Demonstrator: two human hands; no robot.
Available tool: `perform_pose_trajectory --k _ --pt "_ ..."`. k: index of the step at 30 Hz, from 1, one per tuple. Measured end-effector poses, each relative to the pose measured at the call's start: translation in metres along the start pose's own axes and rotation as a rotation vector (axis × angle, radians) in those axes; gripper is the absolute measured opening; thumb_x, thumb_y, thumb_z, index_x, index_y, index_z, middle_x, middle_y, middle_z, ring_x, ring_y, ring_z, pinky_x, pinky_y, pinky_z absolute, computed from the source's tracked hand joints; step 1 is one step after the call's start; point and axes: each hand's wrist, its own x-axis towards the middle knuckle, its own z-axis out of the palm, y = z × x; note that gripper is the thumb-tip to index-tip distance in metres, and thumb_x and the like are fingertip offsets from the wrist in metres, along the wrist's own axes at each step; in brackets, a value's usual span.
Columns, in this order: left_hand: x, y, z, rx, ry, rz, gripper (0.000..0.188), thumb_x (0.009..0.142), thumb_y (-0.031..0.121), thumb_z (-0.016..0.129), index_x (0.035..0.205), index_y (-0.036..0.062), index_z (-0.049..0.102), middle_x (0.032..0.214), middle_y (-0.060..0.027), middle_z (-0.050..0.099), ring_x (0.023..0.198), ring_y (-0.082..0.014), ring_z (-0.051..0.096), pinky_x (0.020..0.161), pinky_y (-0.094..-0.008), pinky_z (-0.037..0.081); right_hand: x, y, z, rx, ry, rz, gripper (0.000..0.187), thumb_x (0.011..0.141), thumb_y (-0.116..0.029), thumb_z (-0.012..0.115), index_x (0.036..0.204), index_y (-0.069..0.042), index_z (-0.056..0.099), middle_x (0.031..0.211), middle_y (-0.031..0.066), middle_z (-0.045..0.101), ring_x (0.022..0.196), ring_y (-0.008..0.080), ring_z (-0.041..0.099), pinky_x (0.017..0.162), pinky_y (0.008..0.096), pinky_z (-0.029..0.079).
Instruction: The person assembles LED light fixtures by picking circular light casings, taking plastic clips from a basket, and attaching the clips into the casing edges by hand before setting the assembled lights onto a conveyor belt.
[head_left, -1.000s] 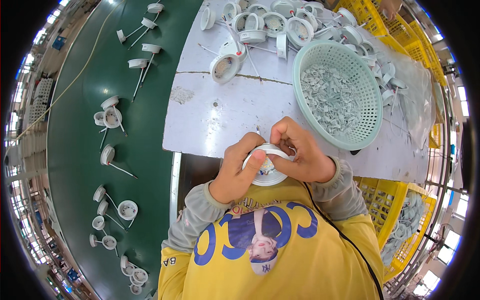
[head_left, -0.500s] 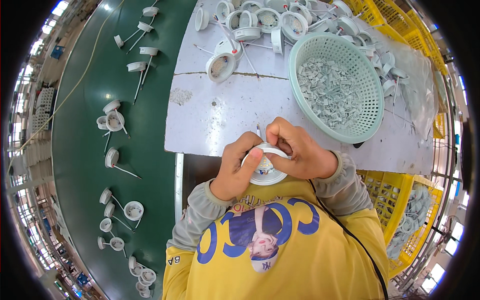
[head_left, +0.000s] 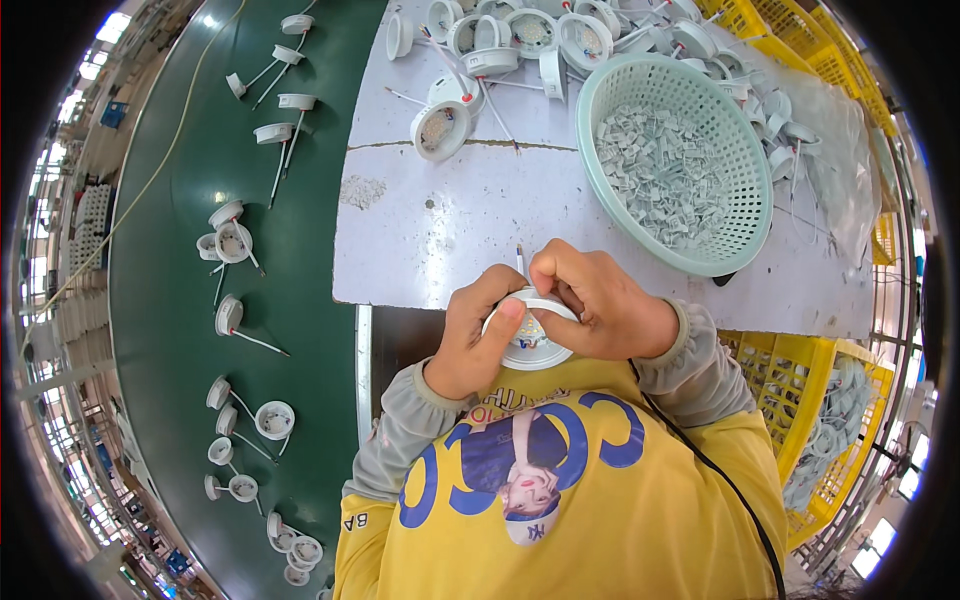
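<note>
A round white LED lamp (head_left: 538,354) with a pale rim is held close against my yellow shirt, at the table's near edge. My left hand (head_left: 478,330) grips its left side, the thumb lying over the rim. On the other side my right hand (head_left: 605,308) is closed, thumb pressed on the upper right rim and fingers curled behind it. Whether those fingers also hold something small is hidden. A white wire (head_left: 520,262) with a bare tip sticks up behind the lamp, between the hands.
Right of the hands stands a pale green basket (head_left: 742,165) of small clear plastic pieces (head_left: 660,170). More lamps (head_left: 440,130) are heaped across the white table's (head_left: 400,230) far side. A green conveyor belt (head_left: 170,330) carries scattered lamps at left. Yellow crates (head_left: 800,420) stand at right.
Both hands keep their hold on the lamp, with barely any finger movement. The whole view has shifted slightly.
</note>
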Motion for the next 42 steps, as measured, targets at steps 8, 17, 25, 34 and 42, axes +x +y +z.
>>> perform_pose_trajectory --k 8,17,25,34,42 --pt "-0.001 -0.003 0.004 -0.020 0.029 -0.013 0.027 0.091 0.023 0.042 0.085 -0.0017 0.052 0.071 -0.0033 0.051 0.065 -0.0078 0.042 0.057 -0.0236 0.036 -0.002 0.019 0.006 0.231 -0.028 0.053 0.024 0.073 -0.001 0.054 0.090 -0.004 0.038 0.063 0.0074 0.045 0.050 0.0152 0.042 0.047 0.0281 0.035" --pt "0.004 0.004 0.008 0.019 0.099 -0.038 0.031 0.089 0.031 0.049 0.089 -0.0003 0.052 0.072 -0.0016 0.052 0.067 -0.0078 0.045 0.061 -0.0226 0.038 -0.003 0.009 0.001 0.176 0.020 0.083 0.029 0.076 -0.009 0.060 0.099 -0.004 0.042 0.074 0.0095 0.050 0.063 0.0164 0.050 0.053 0.0272 0.038" --pt "-0.009 -0.017 0.001 -0.521 0.313 -0.041 0.028 0.081 0.024 0.064 0.088 0.0017 0.048 0.074 -0.0052 0.053 0.059 -0.0088 0.050 0.053 -0.0214 0.042 0.001 -0.011 0.001 -0.020 0.103 -0.254 0.044 0.067 -0.011 0.070 0.107 -0.002 0.053 0.084 0.0095 0.057 0.075 0.0243 0.055 0.066 0.0321 0.045" --pt "-0.016 -0.027 0.000 -0.543 0.243 -0.142 0.028 0.072 0.011 0.067 0.095 0.0008 0.055 0.083 -0.0037 0.057 0.068 -0.0087 0.054 0.057 -0.0203 0.043 0.014 -0.003 0.015 0.088 0.129 -0.325 0.036 0.067 0.000 0.063 0.102 -0.001 0.057 0.095 0.0116 0.061 0.092 0.0283 0.058 0.078 0.0352 0.047" --pt "-0.015 -0.033 0.000 -0.120 0.270 -0.004 0.023 0.077 0.011 0.062 0.094 -0.0016 0.052 0.078 -0.0026 0.055 0.066 -0.0086 0.053 0.055 -0.0206 0.044 0.014 -0.003 0.023 0.141 0.173 -0.282 0.023 0.069 -0.002 0.064 0.091 -0.001 0.057 0.093 0.0099 0.063 0.086 0.0261 0.060 0.079 0.0334 0.048"
